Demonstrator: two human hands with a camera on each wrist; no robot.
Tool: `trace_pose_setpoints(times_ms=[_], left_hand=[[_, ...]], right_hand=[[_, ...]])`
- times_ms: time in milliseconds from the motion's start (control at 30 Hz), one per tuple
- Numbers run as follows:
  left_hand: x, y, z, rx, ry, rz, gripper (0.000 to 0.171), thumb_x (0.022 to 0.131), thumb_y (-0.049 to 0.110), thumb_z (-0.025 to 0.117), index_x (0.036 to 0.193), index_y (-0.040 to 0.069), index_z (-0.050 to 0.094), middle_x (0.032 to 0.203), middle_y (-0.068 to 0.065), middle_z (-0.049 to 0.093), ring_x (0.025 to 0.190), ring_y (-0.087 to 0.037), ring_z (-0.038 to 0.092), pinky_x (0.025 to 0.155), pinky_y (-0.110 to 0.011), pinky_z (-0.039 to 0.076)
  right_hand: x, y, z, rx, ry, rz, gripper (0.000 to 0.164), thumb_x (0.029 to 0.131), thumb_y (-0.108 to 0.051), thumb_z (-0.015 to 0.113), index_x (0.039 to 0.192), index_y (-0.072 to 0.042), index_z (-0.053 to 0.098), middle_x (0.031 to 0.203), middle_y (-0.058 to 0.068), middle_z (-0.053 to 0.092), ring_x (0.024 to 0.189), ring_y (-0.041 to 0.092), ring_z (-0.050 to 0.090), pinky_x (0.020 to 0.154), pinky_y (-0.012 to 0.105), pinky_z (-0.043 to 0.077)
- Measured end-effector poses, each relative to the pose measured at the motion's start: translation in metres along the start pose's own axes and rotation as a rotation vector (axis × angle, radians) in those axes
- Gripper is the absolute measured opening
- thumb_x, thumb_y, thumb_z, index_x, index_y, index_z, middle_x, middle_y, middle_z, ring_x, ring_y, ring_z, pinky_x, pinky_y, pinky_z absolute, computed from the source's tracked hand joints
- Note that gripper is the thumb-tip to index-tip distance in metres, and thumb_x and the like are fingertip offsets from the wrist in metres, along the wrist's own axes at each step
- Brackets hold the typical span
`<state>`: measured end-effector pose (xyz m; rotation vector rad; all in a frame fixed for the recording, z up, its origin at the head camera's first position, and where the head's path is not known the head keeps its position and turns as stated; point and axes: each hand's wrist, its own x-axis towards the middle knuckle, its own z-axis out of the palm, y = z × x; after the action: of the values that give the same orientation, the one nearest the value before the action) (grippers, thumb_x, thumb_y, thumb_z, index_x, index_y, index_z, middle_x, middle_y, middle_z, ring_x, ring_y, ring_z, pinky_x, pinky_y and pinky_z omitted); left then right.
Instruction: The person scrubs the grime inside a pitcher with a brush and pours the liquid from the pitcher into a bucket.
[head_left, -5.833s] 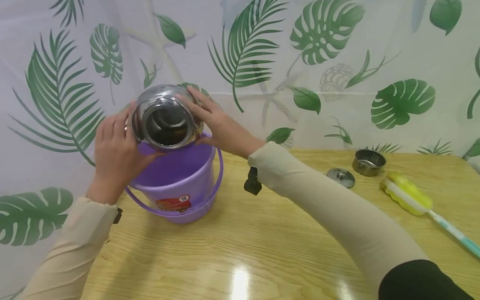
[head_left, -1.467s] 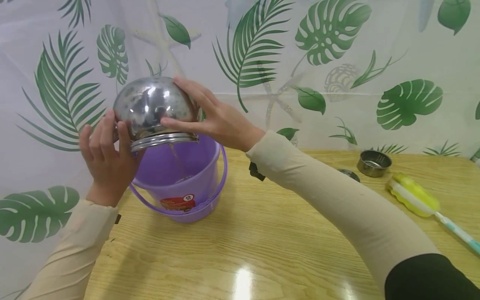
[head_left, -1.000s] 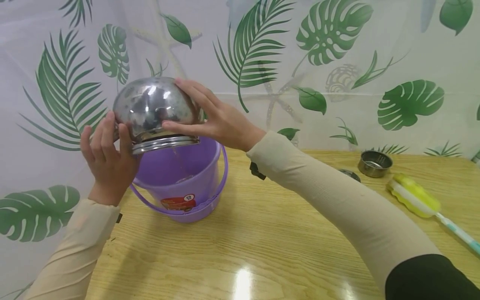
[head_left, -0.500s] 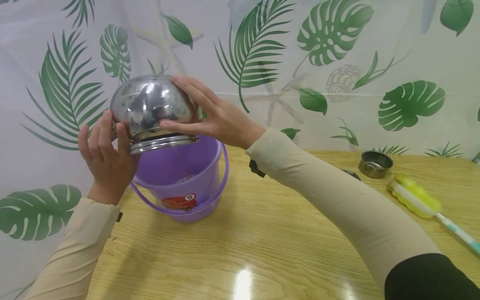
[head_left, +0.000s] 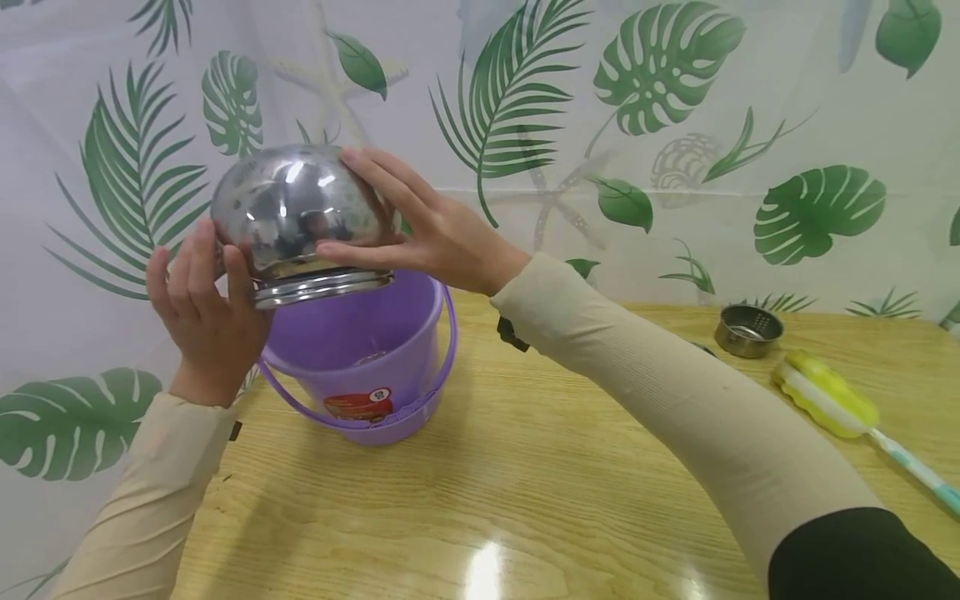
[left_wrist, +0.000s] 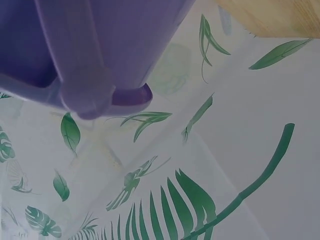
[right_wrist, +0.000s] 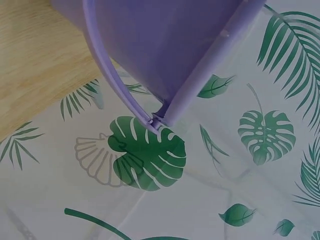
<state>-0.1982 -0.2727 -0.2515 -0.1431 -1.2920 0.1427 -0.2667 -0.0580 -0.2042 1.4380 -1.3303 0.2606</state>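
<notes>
A shiny round steel teapot point(head_left: 300, 208) is held upside down above the purple bucket point(head_left: 360, 379), its ringed mouth pointing down and slightly tilted. My left hand point(head_left: 206, 308) grips the teapot's left side. From the right, my right hand point(head_left: 427, 225) holds the body, thumb across the near side and fingers over the upturned base. Something glints inside the bucket, perhaps water. Neither wrist view shows the hands or teapot; the bucket fills the upper part of the left wrist view point(left_wrist: 125, 45) and the right wrist view point(right_wrist: 165, 45).
On the wooden table point(head_left: 420, 517), a perforated steel strainer basket point(head_left: 748, 332) stands at the back right. Near it lies a yellow sponge brush point(head_left: 825, 396) with a long handle. A small dark lid edge point(head_left: 702, 347) shows behind my right sleeve. A leaf-print sheet point(head_left: 675, 208) hangs behind.
Since the earliest frame the teapot has turned from mouth-toward-me to mouth-down. A thin stream fell into the bucket in earlier frames and is hardly visible now. Lately the teapot shifted slightly left and up.
</notes>
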Motion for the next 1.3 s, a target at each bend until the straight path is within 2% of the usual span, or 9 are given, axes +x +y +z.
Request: trace_pose_setpoints(times_ms=[267,500,633,900,1300], left_hand=[[0.004,0.000,0.000,0.002,0.004,-0.019,0.072,0.078,0.000,0.060,0.134,0.033,0.031,0.119,-0.007,0.052,0.105,-0.028,0.051,0.099,-0.052,0.037],[0.011,0.002,0.000,0.015,0.029,-0.045,0.081,0.077,-0.006,0.060,0.137,0.037,0.027,0.119,-0.007,0.051,0.105,-0.030,0.051,0.100,-0.054,0.036],[0.016,0.003,0.001,0.025,0.040,-0.057,0.085,0.077,-0.008,0.059,0.138,0.039,0.024,0.119,-0.007,0.051,0.105,-0.030,0.051,0.100,-0.054,0.037],[0.013,-0.001,0.002,0.036,0.046,-0.067,0.086,0.077,-0.004,0.060,0.139,0.041,0.021,0.119,-0.008,0.051,0.106,-0.029,0.050,0.101,-0.053,0.036],[0.015,0.000,-0.002,0.040,0.048,-0.066,0.088,0.077,-0.001,0.061,0.140,0.043,0.018,0.119,-0.009,0.051,0.105,-0.030,0.050,0.100,-0.054,0.036]], right_hand=[[0.006,0.003,-0.002,-0.071,0.010,-0.024,0.055,0.093,0.005,0.041,0.119,-0.038,0.061,0.131,0.026,0.044,0.128,0.036,0.044,0.086,0.033,0.053],[0.015,0.007,-0.004,-0.065,0.022,-0.053,0.054,0.094,0.004,0.041,0.121,-0.038,0.060,0.130,0.027,0.045,0.127,0.037,0.045,0.096,0.033,0.048],[0.019,0.008,-0.006,-0.051,0.022,-0.057,0.052,0.095,0.003,0.041,0.121,-0.038,0.060,0.130,0.027,0.045,0.127,0.037,0.044,0.095,0.033,0.048],[0.024,0.008,-0.009,-0.126,-0.001,-0.079,0.058,0.094,0.006,0.038,0.124,-0.041,0.057,0.130,0.025,0.047,0.127,0.036,0.045,0.097,0.033,0.046],[0.025,0.007,-0.009,-0.175,0.004,-0.093,0.062,0.093,0.008,0.039,0.123,-0.043,0.057,0.128,0.024,0.050,0.125,0.036,0.048,0.087,0.033,0.053]])
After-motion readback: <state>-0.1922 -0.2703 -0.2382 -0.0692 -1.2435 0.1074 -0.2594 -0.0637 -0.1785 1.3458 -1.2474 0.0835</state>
